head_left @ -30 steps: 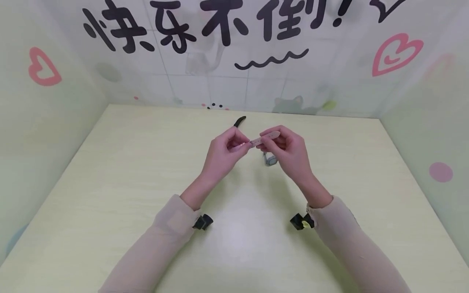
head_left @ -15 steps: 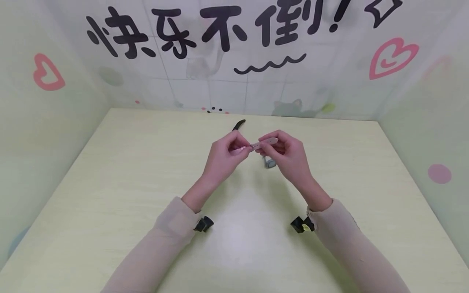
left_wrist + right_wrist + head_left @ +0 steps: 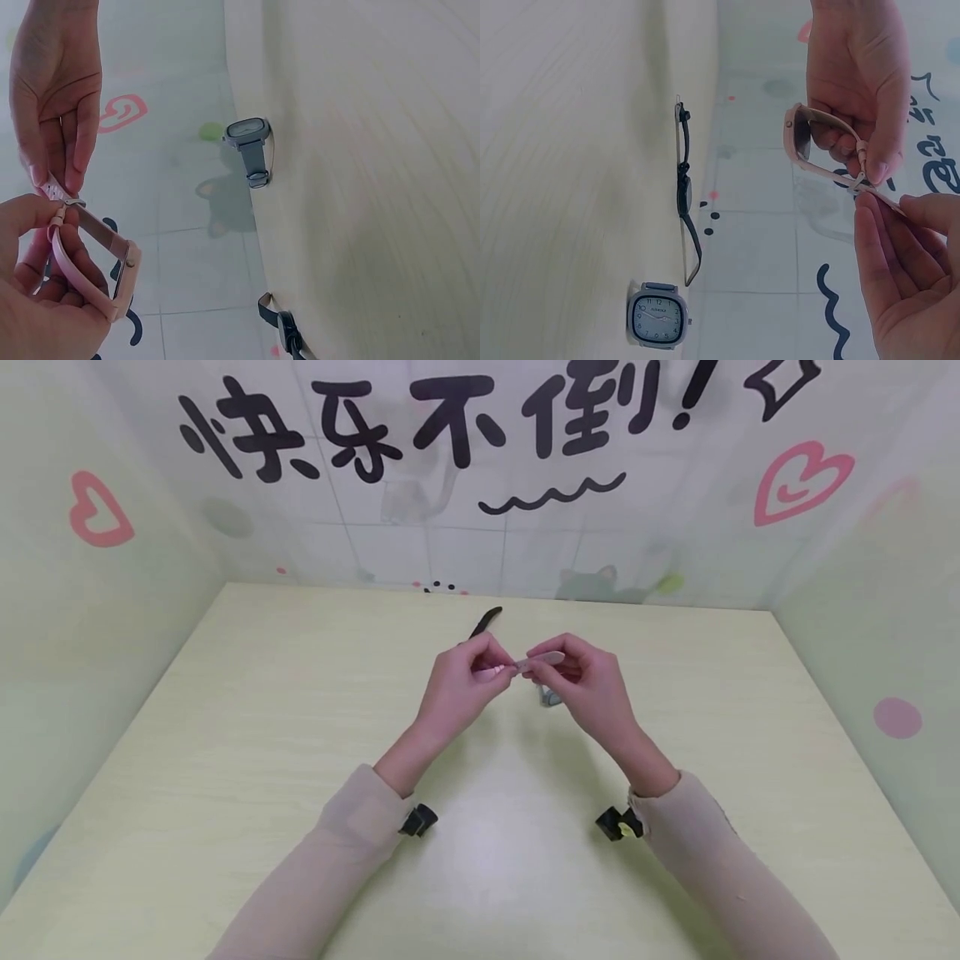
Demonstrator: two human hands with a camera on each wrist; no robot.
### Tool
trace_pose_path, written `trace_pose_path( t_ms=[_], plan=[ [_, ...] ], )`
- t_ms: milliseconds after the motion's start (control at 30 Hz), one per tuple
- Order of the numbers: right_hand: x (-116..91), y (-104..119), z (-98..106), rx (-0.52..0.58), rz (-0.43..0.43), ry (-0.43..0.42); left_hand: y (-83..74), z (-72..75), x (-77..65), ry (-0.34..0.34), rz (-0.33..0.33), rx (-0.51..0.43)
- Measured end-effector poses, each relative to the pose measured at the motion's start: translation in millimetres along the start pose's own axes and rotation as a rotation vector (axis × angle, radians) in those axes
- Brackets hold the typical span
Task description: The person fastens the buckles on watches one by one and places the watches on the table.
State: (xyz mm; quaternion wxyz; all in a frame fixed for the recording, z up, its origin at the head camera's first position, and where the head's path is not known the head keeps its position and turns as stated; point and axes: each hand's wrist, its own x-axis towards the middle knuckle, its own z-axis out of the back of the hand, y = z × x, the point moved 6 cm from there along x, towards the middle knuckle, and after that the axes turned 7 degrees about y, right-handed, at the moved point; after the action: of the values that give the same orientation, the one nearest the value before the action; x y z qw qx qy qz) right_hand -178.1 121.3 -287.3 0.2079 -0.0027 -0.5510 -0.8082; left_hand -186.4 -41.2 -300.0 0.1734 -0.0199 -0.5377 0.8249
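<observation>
A pink wristwatch (image 3: 129, 283) is held up above the table between both hands, its strap running through the metal buckle (image 3: 857, 182). My left hand (image 3: 459, 687) pinches the buckle end, with the looped band and case hanging beside its curled fingers. My right hand (image 3: 592, 681) pinches the strap tip (image 3: 553, 657) between thumb and fingers, close beside the left fingertips. A grey-blue watch with a squarish dial (image 3: 658, 318) stands on the table below, partly hidden by the right hand in the head view. Behind the left hand lies a black watch (image 3: 683, 193).
The pale wooden table (image 3: 225, 718) is bounded by a printed back wall (image 3: 465, 552) and side walls. Small black cameras sit at the left wrist (image 3: 418, 819) and right wrist (image 3: 620, 823), beside the sleeve cuffs.
The head view has tilted slightly up. Both hands sit a little lower in it and still hold the pink watch. Less of the strap's holed part shows between them, and more of the black watch.
</observation>
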Motion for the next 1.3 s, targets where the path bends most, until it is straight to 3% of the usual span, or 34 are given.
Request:
trace_pose_path(
  t_ms=[667, 1100, 1300],
  plan=[
    [-1.1, 4.1, -4.3, -0.143, 0.058, -0.023, -4.7, -1.5, 0.6, 0.01, 0.009, 0.155],
    [-3.6, 16.0, -8.8, -0.389, 0.126, -0.06, -10.1, -7.2, 1.7, -0.027, 0.026, 0.195],
    [-6.0, 15.6, -9.7, -0.407, 0.142, -0.056, -12.7, -8.6, 1.9, -0.015, 0.014, 0.197]
  ],
)
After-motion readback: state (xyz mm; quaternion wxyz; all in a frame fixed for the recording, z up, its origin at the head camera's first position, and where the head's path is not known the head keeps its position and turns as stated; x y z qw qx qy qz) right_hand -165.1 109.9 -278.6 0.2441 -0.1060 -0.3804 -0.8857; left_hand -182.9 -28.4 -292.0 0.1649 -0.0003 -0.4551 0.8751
